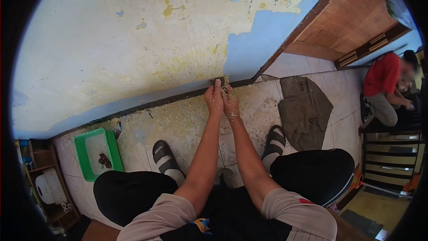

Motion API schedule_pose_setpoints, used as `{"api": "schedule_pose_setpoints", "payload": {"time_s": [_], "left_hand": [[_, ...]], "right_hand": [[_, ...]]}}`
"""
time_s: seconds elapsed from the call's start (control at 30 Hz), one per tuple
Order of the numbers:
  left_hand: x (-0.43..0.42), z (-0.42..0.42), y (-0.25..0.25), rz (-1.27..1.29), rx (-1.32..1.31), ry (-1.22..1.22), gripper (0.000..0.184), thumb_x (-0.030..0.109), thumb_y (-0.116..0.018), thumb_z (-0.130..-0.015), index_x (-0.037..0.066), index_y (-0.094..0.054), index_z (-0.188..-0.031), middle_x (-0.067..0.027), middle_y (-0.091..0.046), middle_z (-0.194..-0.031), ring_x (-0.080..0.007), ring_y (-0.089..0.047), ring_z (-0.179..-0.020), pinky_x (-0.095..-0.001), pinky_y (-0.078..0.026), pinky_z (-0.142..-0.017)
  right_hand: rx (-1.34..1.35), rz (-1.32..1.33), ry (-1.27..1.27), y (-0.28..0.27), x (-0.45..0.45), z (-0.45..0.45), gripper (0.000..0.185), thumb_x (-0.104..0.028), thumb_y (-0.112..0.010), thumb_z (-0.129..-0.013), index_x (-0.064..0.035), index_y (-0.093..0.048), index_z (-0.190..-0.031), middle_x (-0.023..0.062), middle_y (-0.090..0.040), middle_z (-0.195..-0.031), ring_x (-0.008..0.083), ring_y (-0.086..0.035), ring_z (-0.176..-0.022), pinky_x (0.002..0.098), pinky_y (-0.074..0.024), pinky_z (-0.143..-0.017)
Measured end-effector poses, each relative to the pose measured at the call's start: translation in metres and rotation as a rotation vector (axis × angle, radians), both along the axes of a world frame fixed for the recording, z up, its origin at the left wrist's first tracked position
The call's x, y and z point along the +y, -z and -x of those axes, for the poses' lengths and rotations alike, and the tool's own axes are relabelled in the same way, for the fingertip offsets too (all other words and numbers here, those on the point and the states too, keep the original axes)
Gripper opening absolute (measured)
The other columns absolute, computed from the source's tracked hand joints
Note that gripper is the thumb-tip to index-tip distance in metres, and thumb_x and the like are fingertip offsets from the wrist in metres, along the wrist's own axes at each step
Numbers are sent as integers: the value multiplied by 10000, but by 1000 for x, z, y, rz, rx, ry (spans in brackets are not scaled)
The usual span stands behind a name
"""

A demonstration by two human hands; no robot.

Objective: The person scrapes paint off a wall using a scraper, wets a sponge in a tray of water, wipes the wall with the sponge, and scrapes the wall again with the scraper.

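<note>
Several compartments divide the wooden shelf (43, 167) at the far left; a large white item stands inside, with small white round things lower down. Right of it, the green tray (115, 152) sits on the tiled floor (323, 82), its pale inside holding a small dark, reddish-brown object (104, 161) near the front. A narrow dark item (118, 128) lies just beside the tray's right rim.

Above, the wall (133, 53) is worn to cream with yellow patches and scratches, blue paint remaining toward the right and in a band along the bottom. Pale flakes (142, 129) litter the floor below it, between and beyond the dark sandals (168, 161).

At the centre, the left hand (214, 98) is closed with its thumb extended upward, and the right hand (231, 105) is curled close beside it. Between them they grip a small dark tool (224, 89) at the foot of the wall; it looks speckled with pale bits, its exact shape mostly covered by fingers. Flecks also dot the forearms.

Farther right, a crumpled olive-brown cloth (304, 111) lies flat on the tiles. Beyond it, a person in a red shirt (382, 78) sits by a dark slatted bench (392, 155).
</note>
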State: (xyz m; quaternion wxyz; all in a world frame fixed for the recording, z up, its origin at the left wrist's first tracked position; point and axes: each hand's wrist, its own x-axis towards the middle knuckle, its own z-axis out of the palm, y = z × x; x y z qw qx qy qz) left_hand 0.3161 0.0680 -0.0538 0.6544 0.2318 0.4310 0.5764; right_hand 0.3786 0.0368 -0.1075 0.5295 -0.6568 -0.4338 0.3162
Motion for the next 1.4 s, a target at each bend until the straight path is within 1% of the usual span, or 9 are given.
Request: {"api": "schedule_pose_setpoints", "payload": {"time_s": [0.1, 0.17, 0.77, 1.0, 1.07, 1.17, 1.27, 1.33, 1.4], "left_hand": [[-2, -7, 6, 24, -115, -18, 331, 299, -609, -997, -30, -636, -986, -125, -690, -878, -199, -696, -750, -338, -604, -699], [-3, -12, 9, 41, -168, -26, 331, 299, -608, -997, -31, -632, -1000, -126, -687, -891, -201, -694, -762, -340, -604, -700], [0, 11, -18, -36, -62, -74, 394, 367, -575, -1007, -22, -632, -1008, -136, -696, -867, -212, -690, -730, -349, -587, -705], [-7, 25, 4, -136, 238, -19, 391, 350, -628, -983, -38, -655, -1030, -100, -695, -906, -180, -682, -810, -331, -546, -693], [-6, 51, 8, -170, 410, -38, 409, 371, -637, -975, -29, -656, -1059, -98, -694, -932, -186, -687, -886, -335, -524, -718], [6, 118, 0, -71, 679, -22, 448, 419, -668, -938, 2, -670, -1099, -107, -694, -999, -193, -668, -960, -352, -499, -738], [31, 205, -25, 131, 889, 520, 552, 496, -704, -874, -3, -680, -1107, -129, -707, -1015, -192, -660, -912, -369, -530, -815], [48, 280, -16, 196, 1068, 1108, 563, 555, -680, -849, 65, -696, -1127, -89, -708, -1077, -252, -676, -945, -423, -522, -791], [56, 352, -21, 284, 1516, 1400, 544, 547, -689, -834, 89, -711, -1126, -73, -720, -1067, -267, -684, -942, -439, -533, -805]], "right_hand": [[-127, 156, -54, -6, 0, -15, 413, -416, -565, -957, -42, -701, -1066, 257, -686, -817, 398, -700, -793, 452, -510, -670], [-252, 220, -109, -15, 1, -23, 321, -299, -591, -957, 1, -691, -1012, 213, -691, -783, 316, -707, -725, 398, -511, -657], [-45, 140, -98, -26, 5, 8, 402, -399, -585, -951, -24, -708, -1028, 246, -695, -837, 380, -703, -812, 421, -510, -663], [97, -77, 50, 14, -10, 28, 341, -312, -601, -964, 16, -690, -979, 194, -679, -744, 309, -686, -716, 412, -489, -627], [101, 243, -49, 15, -18, 33, 375, -331, -615, -961, 36, -683, -923, 202, -676, -752, 289, -639, -667, 418, -481, -629], [77, 200, -82, 13, -28, 56, 441, -373, -626, -955, 55, -672, -856, 194, -637, -671, 237, -577, -606, 428, -462, -602], [-28, 183, -135, 26, -28, 84, 514, -425, -625, -950, 69, -658, -815, 172, -594, -601, 201, -553, -580, 436, -443, -571], [40, 259, -184, 53, -28, 107, 601, -490, -612, -949, 64, -608, -718, 109, -547, -556, 170, -516, -551, 423, -418, -543], [75, 267, -222, 25, -32, 129, 652, -535, -584, -955, 28, -535, -628, 58, -504, -543, 161, -479, -531, 404, -388, -519]]}}
